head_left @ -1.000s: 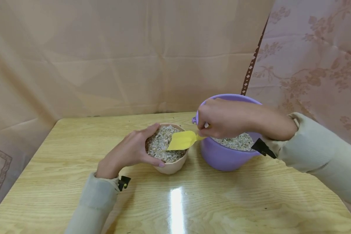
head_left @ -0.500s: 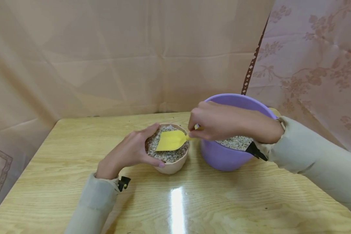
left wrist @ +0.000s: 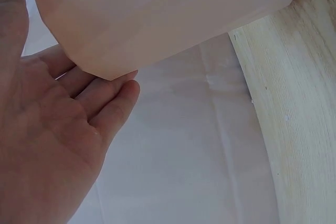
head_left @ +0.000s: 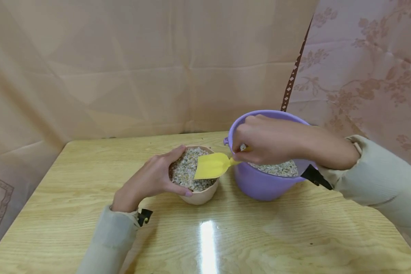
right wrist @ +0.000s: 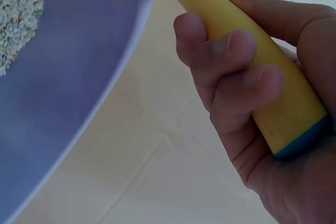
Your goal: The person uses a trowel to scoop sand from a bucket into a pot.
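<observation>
My left hand holds a pale peach flower pot by its left side, thumb at the front rim and fingers round the back. Pale gravel fills the pot nearly to its rim. In the left wrist view the fingers lie against the wall of the pot. A yellow hand trowel has its blade over the right part of the gravel. My right hand grips its handle above the bucket, and in the right wrist view the fingers curl round the yellow handle with its blue-green end.
A purple bucket with more gravel inside stands right of the pot, its rim partly hidden by the right arm. Both stand on a light wooden table. A beige cloth hangs behind the table.
The trowel moved left across the gravel in the pot, then back to the right with my right hand. My left hand stays on the pot.
</observation>
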A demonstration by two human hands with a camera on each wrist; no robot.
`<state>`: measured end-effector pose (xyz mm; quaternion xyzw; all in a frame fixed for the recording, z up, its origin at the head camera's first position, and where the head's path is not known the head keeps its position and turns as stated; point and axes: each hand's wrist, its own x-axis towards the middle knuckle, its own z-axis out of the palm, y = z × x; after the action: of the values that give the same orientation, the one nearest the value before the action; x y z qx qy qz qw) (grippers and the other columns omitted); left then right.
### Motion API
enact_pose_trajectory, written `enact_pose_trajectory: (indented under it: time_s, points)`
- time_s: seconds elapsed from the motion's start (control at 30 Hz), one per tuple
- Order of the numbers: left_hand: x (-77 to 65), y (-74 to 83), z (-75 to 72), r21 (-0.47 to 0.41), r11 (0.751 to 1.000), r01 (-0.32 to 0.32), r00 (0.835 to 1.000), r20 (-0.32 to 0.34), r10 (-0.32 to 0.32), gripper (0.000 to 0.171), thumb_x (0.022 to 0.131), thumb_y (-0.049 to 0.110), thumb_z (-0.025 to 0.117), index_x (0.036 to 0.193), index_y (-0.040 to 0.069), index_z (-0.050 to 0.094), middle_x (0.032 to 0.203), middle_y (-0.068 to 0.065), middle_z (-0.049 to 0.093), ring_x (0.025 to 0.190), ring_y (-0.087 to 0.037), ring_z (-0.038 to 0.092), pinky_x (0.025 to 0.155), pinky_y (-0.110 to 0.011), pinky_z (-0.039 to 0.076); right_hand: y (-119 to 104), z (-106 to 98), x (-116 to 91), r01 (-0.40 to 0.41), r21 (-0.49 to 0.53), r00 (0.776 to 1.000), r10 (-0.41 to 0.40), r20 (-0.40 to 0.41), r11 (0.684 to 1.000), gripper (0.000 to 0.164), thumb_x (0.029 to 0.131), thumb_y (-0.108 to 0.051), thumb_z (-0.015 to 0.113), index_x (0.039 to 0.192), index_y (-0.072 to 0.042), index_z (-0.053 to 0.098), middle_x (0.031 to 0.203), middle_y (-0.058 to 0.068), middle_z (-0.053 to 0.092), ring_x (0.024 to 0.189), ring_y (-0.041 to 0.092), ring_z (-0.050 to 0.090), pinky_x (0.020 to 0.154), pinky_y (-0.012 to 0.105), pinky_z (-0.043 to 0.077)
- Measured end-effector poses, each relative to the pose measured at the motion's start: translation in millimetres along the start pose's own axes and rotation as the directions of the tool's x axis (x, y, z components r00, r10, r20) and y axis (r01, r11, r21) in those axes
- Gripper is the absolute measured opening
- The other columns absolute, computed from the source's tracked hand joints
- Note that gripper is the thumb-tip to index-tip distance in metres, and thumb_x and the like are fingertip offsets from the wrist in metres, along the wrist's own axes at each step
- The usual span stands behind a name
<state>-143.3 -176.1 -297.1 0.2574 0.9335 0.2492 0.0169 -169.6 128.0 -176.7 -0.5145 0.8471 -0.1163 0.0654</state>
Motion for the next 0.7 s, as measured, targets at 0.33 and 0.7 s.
enact_pose_trajectory:
  time_s: [0.33, 0.7]
  points:
    - [2.1, -1.4, 1.6, -0.001, 1.000, -0.025, 1.000, -0.014, 0.025, 0.126, 0.058, 0.064, 0.088, 0.156, 0.008, 0.032, 0.148, -0.015, 0.048, 0.115, -0.020, 0.059, 0.095, -0.040, 0.050, -0.3, 0.8, -7.5, -0.092, 0.042, 0.994, 0.089, 0.066, 0.995, 0.024, 0.091, -0.016, 0.074, 0.068, -0.024, 0.072, 0.050, -0.015, 0.044, 0.045, 0.000, 0.029, 0.044, 0.021, 0.028]
    - [1.4, -4.7, 0.4, 0.019, 1.000, -0.018, 1.000, -0.007, 0.018, 0.128, 0.057, 0.071, 0.084, 0.156, 0.008, 0.031, 0.152, -0.014, 0.044, 0.123, -0.022, 0.056, 0.099, -0.041, 0.048, 14.4, -8.3, -20.1, -0.017, -0.009, 0.997, 0.016, -0.081, 1.000, 0.006, 0.092, -0.020, 0.073, 0.088, -0.021, 0.078, 0.069, -0.016, 0.063, 0.052, 0.000, 0.046, 0.048, 0.023, 0.041]
